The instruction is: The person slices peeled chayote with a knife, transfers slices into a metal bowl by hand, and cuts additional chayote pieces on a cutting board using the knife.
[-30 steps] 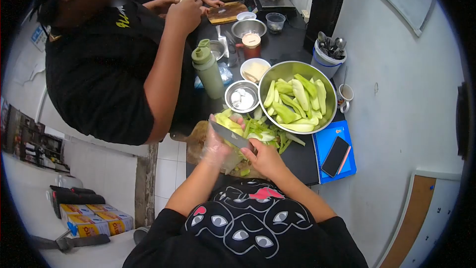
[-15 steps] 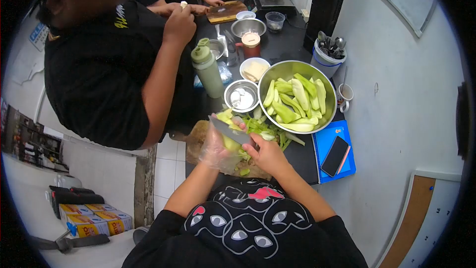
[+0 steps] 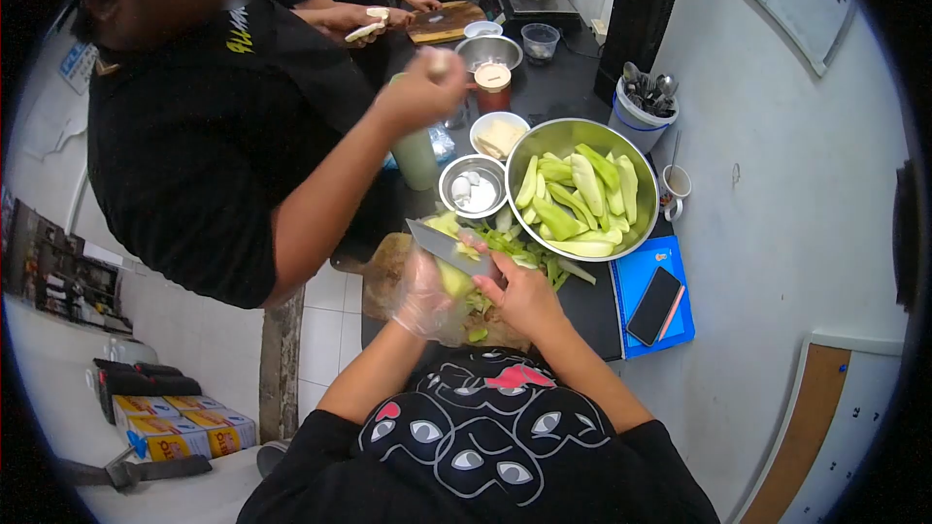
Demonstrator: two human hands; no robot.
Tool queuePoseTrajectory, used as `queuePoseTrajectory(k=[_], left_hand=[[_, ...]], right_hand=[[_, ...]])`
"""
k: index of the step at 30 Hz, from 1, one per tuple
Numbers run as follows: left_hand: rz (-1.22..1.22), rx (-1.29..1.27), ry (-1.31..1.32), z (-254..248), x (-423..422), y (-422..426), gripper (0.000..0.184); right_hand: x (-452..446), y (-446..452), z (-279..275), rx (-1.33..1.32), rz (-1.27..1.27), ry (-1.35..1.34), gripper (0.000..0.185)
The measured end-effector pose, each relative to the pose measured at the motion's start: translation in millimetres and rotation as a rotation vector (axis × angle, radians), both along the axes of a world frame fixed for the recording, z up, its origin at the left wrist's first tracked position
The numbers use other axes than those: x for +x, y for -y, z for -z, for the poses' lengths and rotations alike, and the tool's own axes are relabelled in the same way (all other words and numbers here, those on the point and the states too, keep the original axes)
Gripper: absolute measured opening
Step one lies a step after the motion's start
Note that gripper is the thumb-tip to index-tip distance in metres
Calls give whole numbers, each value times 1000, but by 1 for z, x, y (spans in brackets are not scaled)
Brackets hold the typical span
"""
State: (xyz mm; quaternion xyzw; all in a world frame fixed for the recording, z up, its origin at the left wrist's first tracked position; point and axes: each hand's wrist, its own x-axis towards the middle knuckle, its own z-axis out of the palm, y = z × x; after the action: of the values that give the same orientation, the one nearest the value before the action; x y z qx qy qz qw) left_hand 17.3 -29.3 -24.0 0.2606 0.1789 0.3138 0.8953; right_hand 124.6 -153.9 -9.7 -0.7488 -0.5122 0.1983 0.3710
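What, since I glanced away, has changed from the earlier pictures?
The co-worker's raised hand has swung out over the counter, partly covering the green bottle. The right hand still holds the knife, the gloved left hand the green vegetable; the large bowl stayed put.

A black phone [image 3: 654, 307] lies on a blue folder [image 3: 636, 260], near a mug [image 3: 677, 188] and a white tub [image 3: 636, 124] of spoons [image 3: 649, 94].

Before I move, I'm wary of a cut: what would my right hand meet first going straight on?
Past its knife, the right hand would likely meet the gloved left hand; depth is unclear.
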Motion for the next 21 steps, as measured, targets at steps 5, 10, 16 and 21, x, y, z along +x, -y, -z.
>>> queuePoseTrajectory(k=[5, 10, 16, 21], left_hand=[[3, -134, 13, 3, -1, 2, 58], [69, -162, 33, 7, -3, -3, 63], [-66, -92, -33, -6, -4, -12, 59], [-89, 8, 61, -22, -6, -8, 55]], right_hand=[[14, -3, 19, -187, -63, -491, 43], [21, 0, 11, -384, 7, -975, 45], [3, 11, 8, -167, -131, -281, 45], [-4, 12, 6, -117, -91, -171, 41]])
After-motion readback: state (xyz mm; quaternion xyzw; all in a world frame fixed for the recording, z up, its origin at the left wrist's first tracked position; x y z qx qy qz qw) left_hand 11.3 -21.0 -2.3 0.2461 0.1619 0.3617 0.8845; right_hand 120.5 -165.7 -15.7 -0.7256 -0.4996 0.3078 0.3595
